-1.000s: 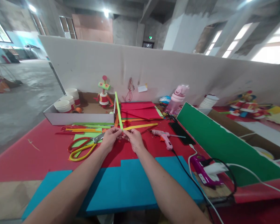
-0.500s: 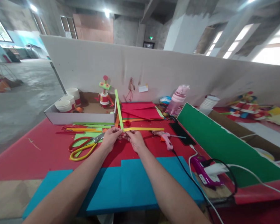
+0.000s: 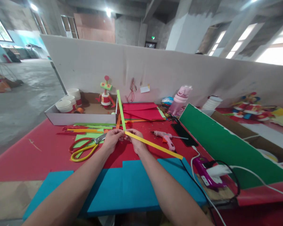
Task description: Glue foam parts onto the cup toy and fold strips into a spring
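Observation:
My left hand (image 3: 113, 140) is closed in a pinch at the lower end of a light green paper strip (image 3: 121, 108), which points away from me. A yellow paper strip (image 3: 155, 145) meets it at that end, forming a corner between my fingertips. My right hand (image 3: 136, 142) pinches the corner from the other side, with the yellow strip passing over its fingers and slanting down to the right above my forearm. Whether the two strips are stuck together, I cannot tell. Red-and-yellow-handled scissors (image 3: 85, 149) lie left of my left hand; a pink glue gun (image 3: 166, 138) lies to the right.
Paper strips (image 3: 85, 130) lie behind the scissors. A shallow box (image 3: 82, 119) holds paper cups and a cup figure (image 3: 105, 99). Red paper (image 3: 141, 111), a pink bottle (image 3: 180, 99), a phone (image 3: 184, 134), a purple power strip (image 3: 206, 175) with cables and a green board (image 3: 231, 144) surround the workspace.
The yellow strip has swung from pointing straight right to slanting down toward me, now crossing over my right hand. The green strip has shifted slightly right; both hands stay together at the corner.

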The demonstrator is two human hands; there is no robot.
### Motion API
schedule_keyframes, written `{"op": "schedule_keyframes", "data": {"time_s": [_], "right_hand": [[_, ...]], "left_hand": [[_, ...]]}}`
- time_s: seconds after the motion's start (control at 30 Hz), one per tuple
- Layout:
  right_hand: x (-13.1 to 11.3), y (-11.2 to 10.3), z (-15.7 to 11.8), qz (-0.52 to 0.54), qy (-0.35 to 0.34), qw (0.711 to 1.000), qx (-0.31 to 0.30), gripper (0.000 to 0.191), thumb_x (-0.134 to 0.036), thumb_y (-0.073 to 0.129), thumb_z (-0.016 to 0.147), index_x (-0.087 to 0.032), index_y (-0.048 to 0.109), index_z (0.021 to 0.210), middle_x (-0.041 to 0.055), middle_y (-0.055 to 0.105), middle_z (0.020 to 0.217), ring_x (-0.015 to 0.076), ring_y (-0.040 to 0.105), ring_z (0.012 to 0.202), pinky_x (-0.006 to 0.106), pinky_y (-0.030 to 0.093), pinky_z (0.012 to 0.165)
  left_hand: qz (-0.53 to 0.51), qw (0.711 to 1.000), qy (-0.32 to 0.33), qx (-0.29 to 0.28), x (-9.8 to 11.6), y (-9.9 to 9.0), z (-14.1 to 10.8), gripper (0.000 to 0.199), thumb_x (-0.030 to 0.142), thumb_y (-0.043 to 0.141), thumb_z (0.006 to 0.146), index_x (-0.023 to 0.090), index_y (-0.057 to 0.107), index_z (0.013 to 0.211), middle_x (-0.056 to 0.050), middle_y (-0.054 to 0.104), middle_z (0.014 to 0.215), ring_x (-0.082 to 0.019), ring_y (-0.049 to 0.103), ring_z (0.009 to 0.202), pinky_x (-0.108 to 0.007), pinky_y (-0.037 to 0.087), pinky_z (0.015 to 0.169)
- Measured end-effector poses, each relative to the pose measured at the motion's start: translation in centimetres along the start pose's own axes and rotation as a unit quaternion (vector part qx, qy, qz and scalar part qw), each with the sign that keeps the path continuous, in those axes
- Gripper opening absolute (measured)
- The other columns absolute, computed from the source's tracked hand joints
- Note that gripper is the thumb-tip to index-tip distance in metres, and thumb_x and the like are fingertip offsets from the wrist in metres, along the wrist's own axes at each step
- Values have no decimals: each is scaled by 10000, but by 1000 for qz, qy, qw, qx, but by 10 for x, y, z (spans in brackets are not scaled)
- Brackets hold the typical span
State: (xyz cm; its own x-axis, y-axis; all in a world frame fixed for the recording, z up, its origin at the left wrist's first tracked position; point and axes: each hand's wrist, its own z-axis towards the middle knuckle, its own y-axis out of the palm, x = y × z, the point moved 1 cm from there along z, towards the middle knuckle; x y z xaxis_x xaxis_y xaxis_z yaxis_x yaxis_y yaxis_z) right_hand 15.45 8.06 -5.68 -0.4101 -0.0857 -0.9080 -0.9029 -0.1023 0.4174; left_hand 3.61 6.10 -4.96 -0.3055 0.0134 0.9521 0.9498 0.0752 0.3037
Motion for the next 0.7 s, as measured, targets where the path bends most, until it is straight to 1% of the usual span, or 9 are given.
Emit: {"op": "schedule_keyframes", "data": {"time_s": [0.1,0.23,0.33,0.43,0.53,0.7], "right_hand": [[2,-3,3,-38,-12,999,17,299,-396,766,569,-161,676,731,-13,645,577,106,574,490,228,484,516],[1,-5,4,-81,-52,995,35,286,-414,737,607,-161,682,730,10,671,625,142,610,564,249,495,559],[-1,-4,2,-73,-63,994,47,272,-417,715,628,-171,673,736,-2,661,618,144,603,552,264,504,568],[-2,-2,1,-66,-64,995,46,252,-399,709,630,-169,668,725,-15,645,586,131,587,529,255,501,556],[-2,-2,1,-49,-55,997,39,250,-383,723,619,-166,667,731,-35,612,538,113,565,511,240,498,553],[-1,-3,2,-4,14,1000,13,301,-374,778,554,-164,659,732,-37,610,541,102,565,510,246,518,568]], "left_hand": [[-3,1000,-3,3,0,1,-1,261,339,759,626,117,637,690,-6,575,533,-82,492,470,-212,381,471],[-3,1000,10,-26,2,3,-3,249,306,768,633,131,631,745,7,575,564,-75,491,491,-205,394,496],[5,999,22,-43,3,6,-6,294,288,796,613,146,610,792,4,601,622,-84,528,529,-208,418,529],[-4,998,48,-37,3,8,-8,288,352,762,664,152,589,778,8,586,603,-90,516,508,-214,409,504],[5,997,70,-18,4,6,-8,247,353,725,700,152,586,738,6,580,591,-99,518,518,-216,398,493],[-4,999,39,28,3,3,-5,254,323,765,635,159,582,701,25,580,579,-95,519,518,-219,405,520]]}}
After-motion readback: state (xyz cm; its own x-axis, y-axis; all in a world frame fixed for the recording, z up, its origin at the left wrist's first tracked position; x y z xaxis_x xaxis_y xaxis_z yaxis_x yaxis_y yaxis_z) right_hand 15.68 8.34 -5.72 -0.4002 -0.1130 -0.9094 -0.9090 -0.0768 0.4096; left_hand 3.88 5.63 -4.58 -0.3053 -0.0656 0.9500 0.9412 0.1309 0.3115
